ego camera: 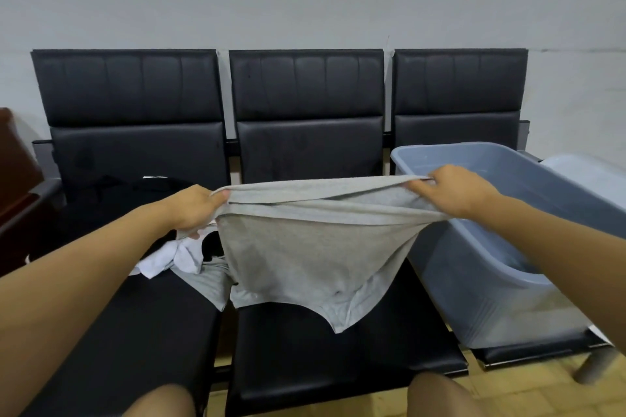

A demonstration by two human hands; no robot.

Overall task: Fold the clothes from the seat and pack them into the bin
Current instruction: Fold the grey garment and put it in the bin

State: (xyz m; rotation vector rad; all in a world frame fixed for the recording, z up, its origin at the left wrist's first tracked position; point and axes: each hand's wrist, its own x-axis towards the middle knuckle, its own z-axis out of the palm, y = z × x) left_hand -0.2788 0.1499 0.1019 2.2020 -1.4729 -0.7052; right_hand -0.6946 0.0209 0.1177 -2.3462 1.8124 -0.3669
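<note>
Head view shows both hands lifted over the middle seat (338, 345) of a black bench, a grey garment (305, 247) stretched between them. The left hand (194, 206) has its fingers curled round one bunched end of the upper edge, and the right hand (454, 191) pinches the other end with fingers and thumb closed on the cloth. Neither hand has any slack.

Judging by how the cloth hangs, the step in hand is spreading the garment before a first fold. To do it well, the upper edge should stay level and taut between the hands, the doubled layers near the top should be shaken flat, and the lower point, which hangs below and between the hands and seems to graze the seat, should be laid down first so the cloth settles without creases. Folding in the air would probably leave it lopsided.

Below the left hand, just past its wrist, a crumpled white piece (169, 257) lies on a second grey piece (206, 284); beyond that hand a dark garment (135, 189) sits near the backrest. The grey bin (474, 298) stands right of and below the right hand, its near rim just behind those fingers. Whether anything lies in it I cannot tell.
</note>
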